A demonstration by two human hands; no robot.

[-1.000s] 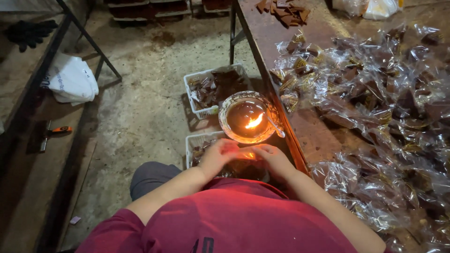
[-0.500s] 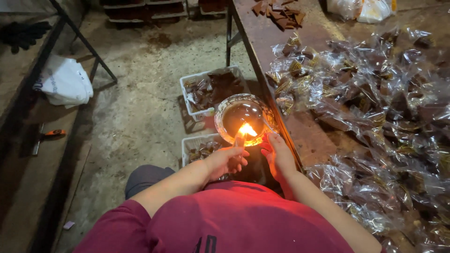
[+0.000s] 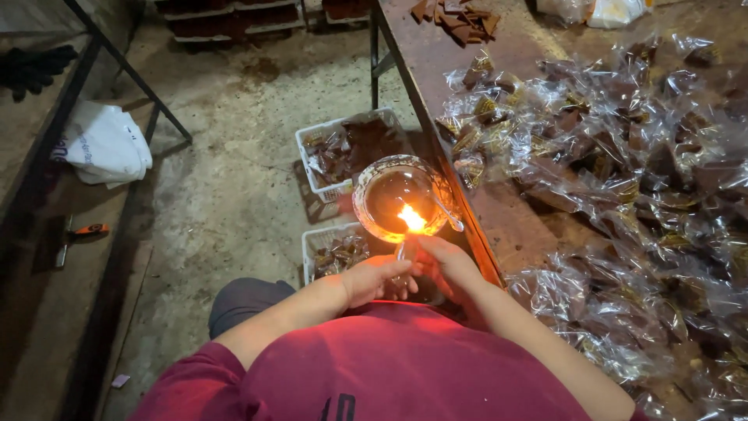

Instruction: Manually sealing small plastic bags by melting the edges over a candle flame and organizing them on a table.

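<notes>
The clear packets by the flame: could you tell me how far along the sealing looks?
Many clear packets already lie filled on the table. Left hand and right hand hold one at the flame. Loose brown pieces remain unwrapped.

Looks like a small packing workshop: rough concrete floor [image 3: 234, 187], long brown worktable [image 3: 514, 226] piled with clear wrapped packets [image 3: 623, 156], white crates [image 3: 351, 152] just beside it.

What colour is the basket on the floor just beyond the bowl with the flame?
White: the slatted plastic basket holds brown pieces, seen in the head view.
</notes>
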